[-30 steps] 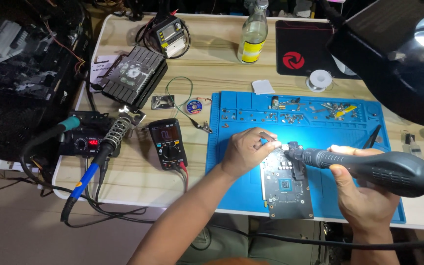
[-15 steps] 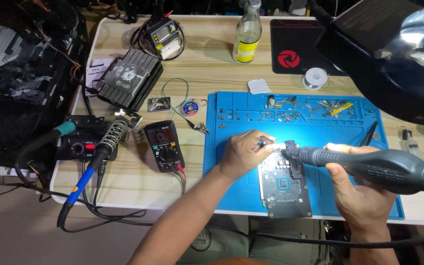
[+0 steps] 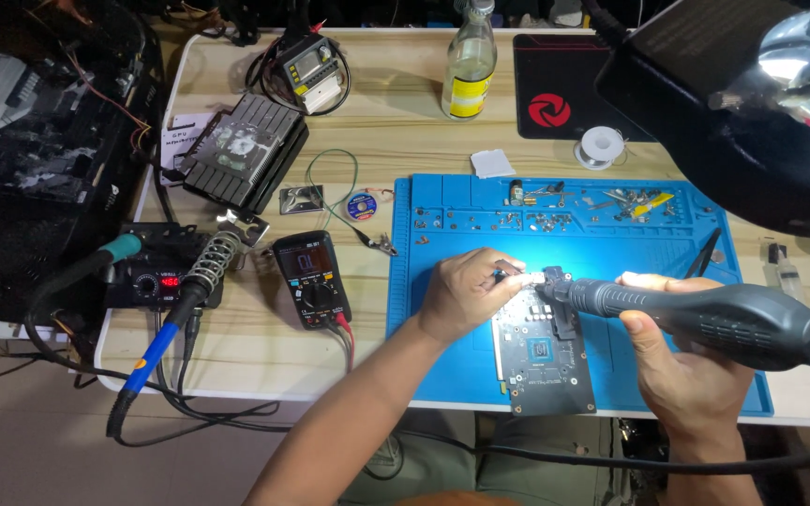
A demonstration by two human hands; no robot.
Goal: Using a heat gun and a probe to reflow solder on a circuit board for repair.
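A dark circuit board (image 3: 546, 361) lies on the blue work mat (image 3: 442, 328) near the table's front edge. My left hand (image 3: 466, 292) rests at the board's upper left corner, fingers pinched on a small thin tool I cannot make out clearly. My right hand (image 3: 682, 361) grips the thick grey handle of a hot-air tool (image 3: 705, 314), its nozzle pointing left at the board's top edge, just beside my left fingertips.
A multimeter (image 3: 311, 278), a soldering station (image 3: 157, 276) with its iron in a coil stand (image 3: 213, 262), a heatsink (image 3: 246, 150), a bottle (image 3: 470, 61), a solder spool (image 3: 601, 145) and a black lamp head (image 3: 752, 112) at the upper right. Several small screws fill the mat's top trays.
Both hands hold nearly the same pose at the board's top edge; the view has shifted slightly.
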